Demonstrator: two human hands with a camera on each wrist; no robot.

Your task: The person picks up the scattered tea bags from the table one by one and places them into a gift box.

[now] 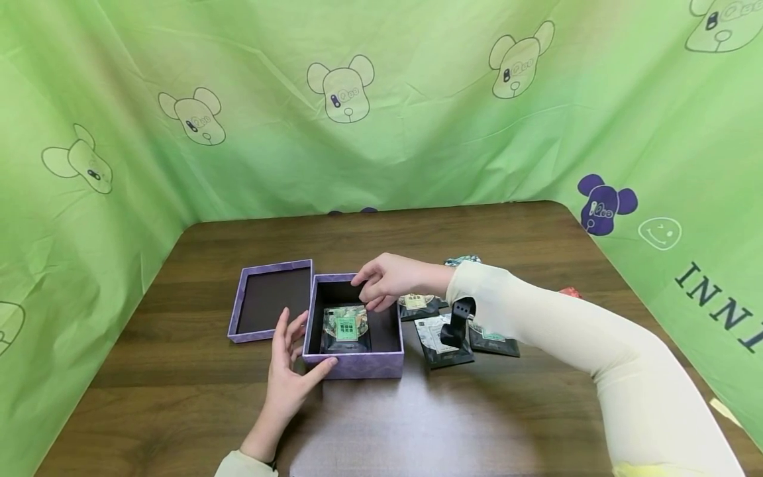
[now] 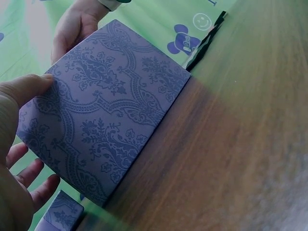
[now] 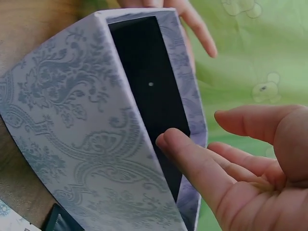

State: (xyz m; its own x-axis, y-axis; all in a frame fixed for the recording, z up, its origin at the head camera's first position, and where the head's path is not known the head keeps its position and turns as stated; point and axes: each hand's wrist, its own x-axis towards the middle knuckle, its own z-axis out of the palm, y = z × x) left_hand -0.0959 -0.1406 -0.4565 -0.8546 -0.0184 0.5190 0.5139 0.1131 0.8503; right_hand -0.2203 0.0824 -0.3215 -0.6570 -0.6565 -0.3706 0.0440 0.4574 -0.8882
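A purple patterned box (image 1: pixel 357 366) stands uncovered on the table, its dark interior facing up. Inside, toward the left, lies a flat dark packet (image 1: pixel 346 331) with a green label. My left hand (image 1: pixel 286 377) steadies the box at its front left corner, the thumb on the front rim and the fingers extended along the left side. Above the box's back right part hovers my right hand (image 1: pixel 389 278), fingers loosely bent. The right wrist view shows that hand (image 3: pixel 240 163) with thumb and fingers apart and nothing between them, beside the box opening.
The purple lid (image 1: pixel 271 301) lies inside up, left of the box. Right of the box are several flat packets, among them a white-labelled one (image 1: pixel 441 354) and a green-labelled one (image 1: pixel 497 344). A patterned item (image 1: pixel 461 260) and a red item (image 1: pixel 570 291) are partly hidden by the right arm.
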